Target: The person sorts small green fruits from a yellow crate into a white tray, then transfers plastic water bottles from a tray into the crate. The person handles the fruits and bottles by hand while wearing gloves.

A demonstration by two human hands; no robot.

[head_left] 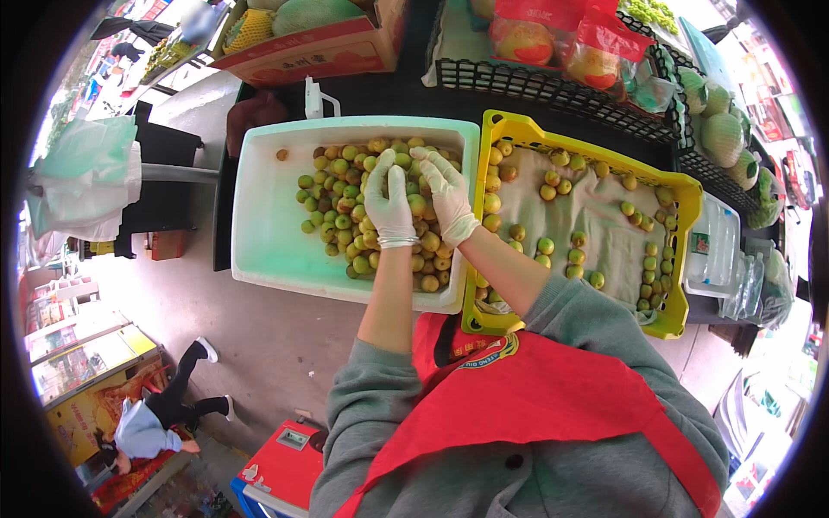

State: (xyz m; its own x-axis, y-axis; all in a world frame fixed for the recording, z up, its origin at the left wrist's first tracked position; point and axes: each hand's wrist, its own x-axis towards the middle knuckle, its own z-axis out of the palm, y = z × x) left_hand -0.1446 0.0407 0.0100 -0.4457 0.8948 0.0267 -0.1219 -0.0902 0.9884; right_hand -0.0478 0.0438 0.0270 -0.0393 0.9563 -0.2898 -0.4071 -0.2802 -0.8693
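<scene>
A white foam box [278, 194] stands before me with a heap of small green and brown round fruits, probably jujubes [340, 213], piled over its middle and right side. Both my hands wear thin whitish gloves and are down at the heap. My left hand [390, 204] rests over the fruits, fingers bent and pointing to the far side. Close beside it, my right hand [445, 191] reaches in from the right, its fingers curled toward the left hand. Fruits lie under and between the hands; whether any are gripped is hidden.
Right of the box stands a yellow plastic crate [677, 259], cloth-lined, with similar fruits along its sides and in small groups. Behind are a cardboard box [324, 61] of melons and a black basket [550, 94] of bagged fruit. A person [139, 427] walks at lower left.
</scene>
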